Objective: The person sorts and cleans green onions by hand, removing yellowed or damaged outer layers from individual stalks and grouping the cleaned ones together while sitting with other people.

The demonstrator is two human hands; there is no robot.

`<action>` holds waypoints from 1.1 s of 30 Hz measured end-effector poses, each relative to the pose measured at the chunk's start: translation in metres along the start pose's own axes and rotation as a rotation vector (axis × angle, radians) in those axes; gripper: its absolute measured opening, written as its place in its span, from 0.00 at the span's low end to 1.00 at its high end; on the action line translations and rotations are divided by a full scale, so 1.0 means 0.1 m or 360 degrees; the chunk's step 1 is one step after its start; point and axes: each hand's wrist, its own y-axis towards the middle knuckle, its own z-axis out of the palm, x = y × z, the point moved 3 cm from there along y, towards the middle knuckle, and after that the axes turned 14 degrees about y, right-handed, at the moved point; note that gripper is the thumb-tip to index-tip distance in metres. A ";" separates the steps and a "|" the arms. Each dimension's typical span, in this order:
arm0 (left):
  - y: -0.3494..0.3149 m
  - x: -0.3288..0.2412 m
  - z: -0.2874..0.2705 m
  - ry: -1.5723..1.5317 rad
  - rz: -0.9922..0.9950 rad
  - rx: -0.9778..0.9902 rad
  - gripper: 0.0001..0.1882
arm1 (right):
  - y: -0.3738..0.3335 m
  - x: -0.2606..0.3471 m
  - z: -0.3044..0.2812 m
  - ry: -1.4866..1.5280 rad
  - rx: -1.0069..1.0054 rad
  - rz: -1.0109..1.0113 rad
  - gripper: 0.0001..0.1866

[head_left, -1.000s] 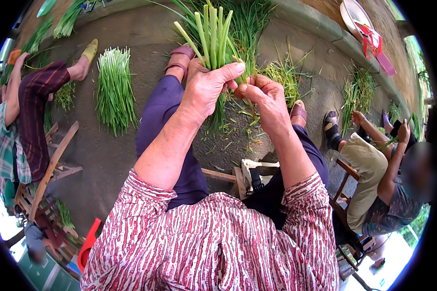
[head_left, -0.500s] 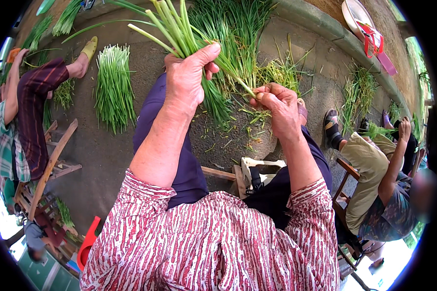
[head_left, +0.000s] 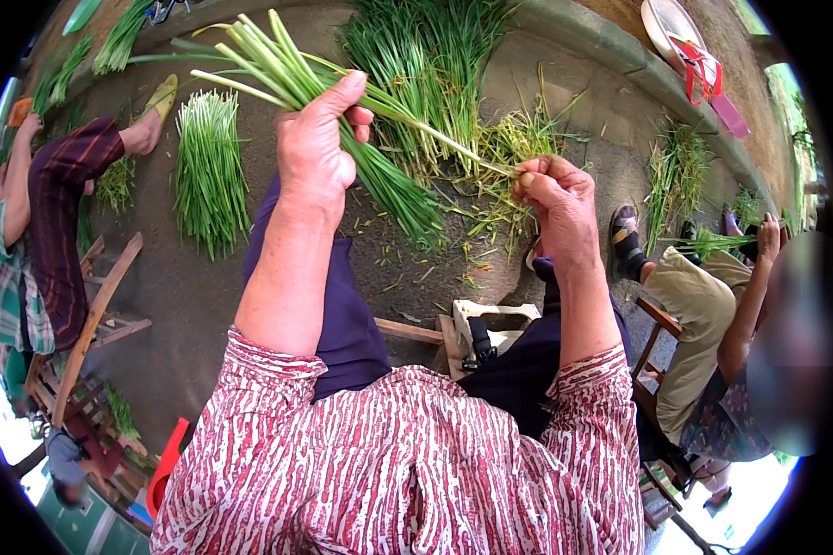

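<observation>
My left hand (head_left: 317, 139) is closed around a bunch of garlic chives (head_left: 278, 69). The bunch's pale stem ends point up and left, while its green leaves (head_left: 389, 190) hang down to the right below my fist. With thumb and fingers together, my right hand (head_left: 557, 190) pinches the end of one pale chive stalk (head_left: 449, 143). That stalk stretches between my two hands. Beneath it lie a big loose pile of chives (head_left: 426, 79) and a heap of yellowish trimmings (head_left: 518, 143) on the ground.
A neat chive bundle (head_left: 211, 176) lies to the left. Seated people with chives are on both sides; a sandalled foot (head_left: 627, 242) is on the right. A wooden frame (head_left: 102, 314) stands at left, a white stool (head_left: 495, 324) between my legs, a white basin (head_left: 673, 32) beyond the curb (head_left: 611, 46).
My hands have drawn farther apart. The left has shifted left and lower, tipping the bunch leftward; the right has moved a little right, still pinching the stalk.
</observation>
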 end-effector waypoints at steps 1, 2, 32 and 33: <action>-0.02 -0.05 0.03 0.0019 -0.0011 -0.0036 0.06 | 0.00 0.05 -0.06 -0.0072 0.0001 -0.0018 0.06; -0.03 -0.07 0.04 0.0002 -0.0013 -0.0060 0.06 | -0.01 0.09 -0.11 -0.0115 -0.0045 -0.0033 0.06; -0.15 -0.08 0.09 0.0129 0.0044 0.0085 0.06 | 0.57 -0.65 -1.00 -0.0364 -0.0205 0.0126 0.30; -0.15 -0.08 0.12 0.0146 -0.0010 0.0052 0.06 | 0.55 -0.57 -0.93 0.0210 -0.0158 0.0053 0.27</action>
